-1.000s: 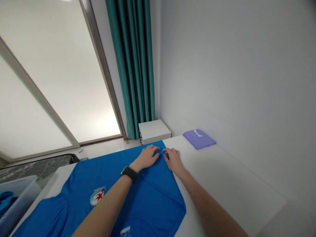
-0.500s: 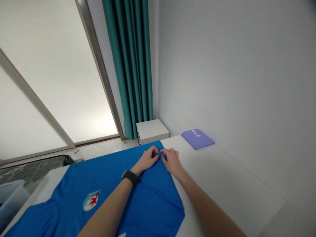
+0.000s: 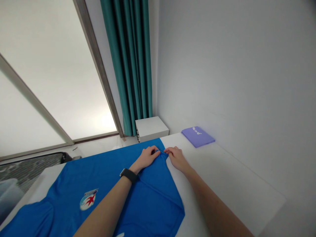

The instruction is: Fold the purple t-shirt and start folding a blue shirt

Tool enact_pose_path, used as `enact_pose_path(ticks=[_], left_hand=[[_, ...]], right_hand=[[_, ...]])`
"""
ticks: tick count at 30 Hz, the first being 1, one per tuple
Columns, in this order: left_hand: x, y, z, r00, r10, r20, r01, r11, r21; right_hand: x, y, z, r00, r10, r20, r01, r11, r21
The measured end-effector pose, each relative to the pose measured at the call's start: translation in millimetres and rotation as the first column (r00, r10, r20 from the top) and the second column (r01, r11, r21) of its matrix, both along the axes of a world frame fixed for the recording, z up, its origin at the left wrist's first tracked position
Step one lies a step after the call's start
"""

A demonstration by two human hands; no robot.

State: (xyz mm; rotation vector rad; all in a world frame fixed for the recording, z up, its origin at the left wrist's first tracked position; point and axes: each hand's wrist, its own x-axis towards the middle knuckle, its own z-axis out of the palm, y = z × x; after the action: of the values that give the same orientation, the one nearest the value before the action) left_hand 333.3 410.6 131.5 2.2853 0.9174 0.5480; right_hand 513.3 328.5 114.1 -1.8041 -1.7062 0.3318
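A bright blue shirt (image 3: 103, 177) with a round red-and-white badge (image 3: 88, 198) lies spread on a white table (image 3: 222, 177). Near the shirt's far right corner, my left hand (image 3: 145, 158), a black watch on its wrist, pinches a raised fold of the blue cloth. My right hand (image 3: 176, 158) pinches the same fold from the right, fingertips almost meeting the left hand's. A crease runs back from the fold towards me.
A folded purple garment (image 3: 197, 136) lies at the table's far right by the grey wall. Beyond the table stand a small white cabinet (image 3: 151, 128) and teal curtains (image 3: 130, 65). A translucent bin (image 3: 8, 197) sits at the left edge.
My hands went from lying flat on the shirt to pinching up a small fold of cloth. The right hand has shifted slightly right.
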Motion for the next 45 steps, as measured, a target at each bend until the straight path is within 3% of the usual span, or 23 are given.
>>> enact_pose_path(ticks=[5, 8, 18, 25, 30, 33, 35, 37, 40, 42, 45], left_hand=[[0.5, 1.8, -7.2, 0.979, 0.061, 0.197, -0.041, 0.994, -0.103], [1.0, 0.5, -9.4, 0.975, 0.059, 0.214, -0.033, 0.992, -0.121], [3.6, -10.3, -3.4, 0.994, 0.113, -0.001, -0.113, 0.992, 0.051], [0.0, -18.8, 16.6, 0.964, 0.084, -0.252, -0.040, 0.984, 0.173], [-12.7, -30.0, 25.6, 0.941, 0.098, -0.322, -0.022, 0.972, 0.232], [-24.7, -45.4, 32.0, 0.948, 0.075, -0.309, 0.062, 0.909, 0.412], [-32.6, -61.5, 38.7, 0.946, -0.063, -0.318, 0.219, 0.847, 0.484], [-38.5, -80.5, 44.6, 0.897, -0.254, -0.361, 0.412, 0.773, 0.482], [-41.9, -105.9, 47.0, 0.812, -0.389, -0.434, 0.577, 0.645, 0.501], [-41.5, -116.4, 43.7, 0.783, -0.408, -0.468, 0.619, 0.581, 0.529], [-39.4, -122.8, 35.7, 0.790, -0.399, -0.466, 0.612, 0.553, 0.565]], right_hand=[[-3.4, -0.4, 2.1, 0.996, 0.010, 0.085, -0.009, 1.000, -0.013], [-6.4, 0.0, 1.6, 0.995, -0.004, 0.099, 0.005, 1.000, -0.007], [-14.4, 0.0, 0.3, 0.956, -0.044, 0.292, 0.033, 0.999, 0.041], [-15.5, 0.1, -0.8, 0.945, -0.059, 0.320, 0.041, 0.997, 0.063], [-15.1, -0.2, 0.8, 0.950, -0.065, 0.306, 0.050, 0.997, 0.054], [-15.2, -0.7, 1.3, 0.948, -0.065, 0.313, 0.048, 0.997, 0.059], [-15.5, -1.1, 1.2, 0.946, -0.060, 0.318, 0.042, 0.997, 0.062], [-15.7, -1.5, 0.9, 0.945, -0.057, 0.321, 0.039, 0.997, 0.064], [-15.4, -1.9, 0.7, 0.946, -0.055, 0.320, 0.035, 0.997, 0.069], [-14.9, -1.9, 0.8, 0.950, -0.051, 0.309, 0.032, 0.997, 0.067], [-14.3, -1.5, 1.8, 0.954, -0.042, 0.297, 0.025, 0.998, 0.061]])
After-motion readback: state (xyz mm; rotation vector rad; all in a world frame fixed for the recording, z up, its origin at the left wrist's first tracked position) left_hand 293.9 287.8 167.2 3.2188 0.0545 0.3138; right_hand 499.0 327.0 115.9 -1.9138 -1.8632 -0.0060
